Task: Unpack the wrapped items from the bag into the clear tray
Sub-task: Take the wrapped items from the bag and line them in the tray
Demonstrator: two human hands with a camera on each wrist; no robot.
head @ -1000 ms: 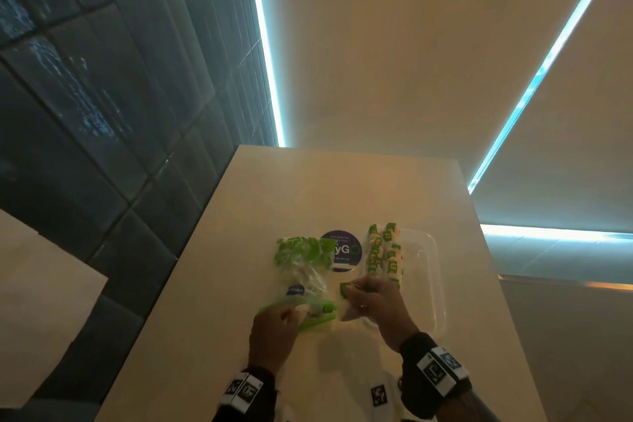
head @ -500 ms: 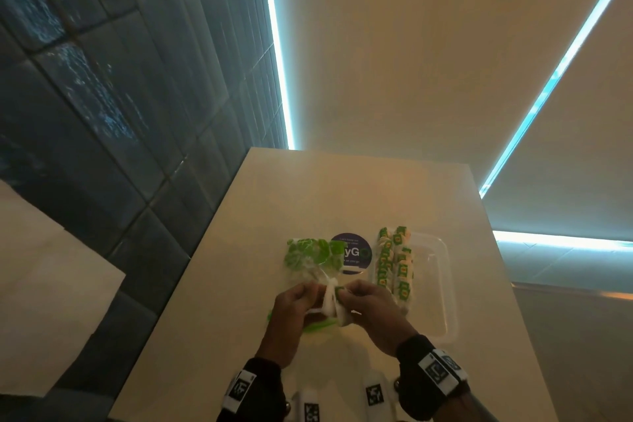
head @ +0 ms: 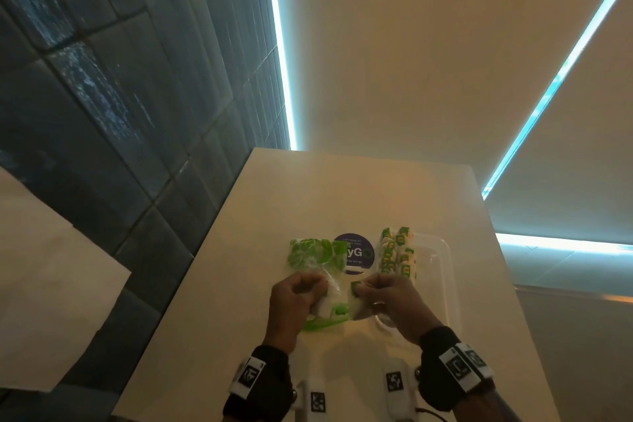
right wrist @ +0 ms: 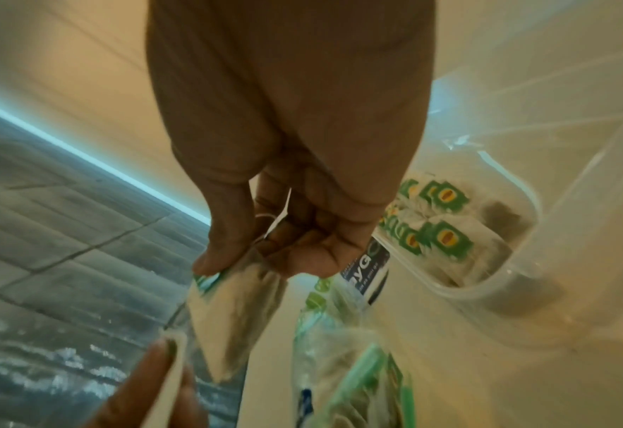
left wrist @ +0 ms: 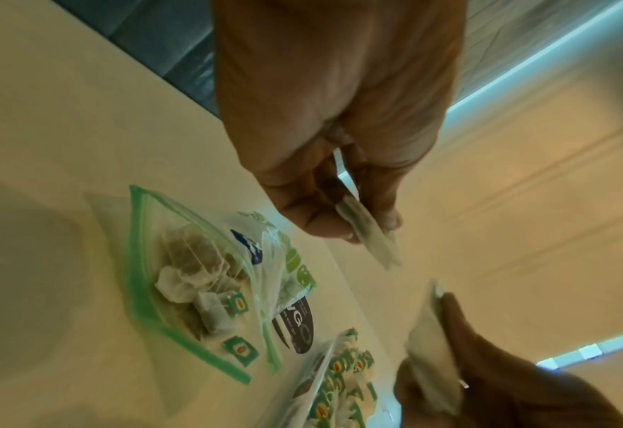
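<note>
nearest the person, the left hand (head: 295, 298) and the right hand (head: 387, 298) hang side by side above the cream table (head: 212, 336), a narrow gap between them. the left hand's thumb and fingers are curled and pinch one tea bag (left wrist: 370, 231) by its edge; the right hand pinches another tea bag (right wrist: 229, 312) the same way, a thin string looped over its fingers. the two tea bags hang close together but apart.

under the left hand lies the zip bag (left wrist: 178, 275) with its green seal strip, mouth toward the person and gaping, more tea bags and green tags showing inside it. its far end overlaps a round dark sticker (head: 356, 255) on the table.

just right of the sticker sits the clear tray (head: 442, 271), its near corner under the right hand. a row of wrapped tea bags (head: 397, 253) with green labels is packed along the tray's left wall; the rest of the tray floor, toward its right rim, is bare.

bare table runs left of the zip bag to the left edge, and beyond both bag and tray to the far edge. dark tiled wall (head: 120, 113) rises on the left, with a bright light strip (head: 279, 55) past the far edge
</note>
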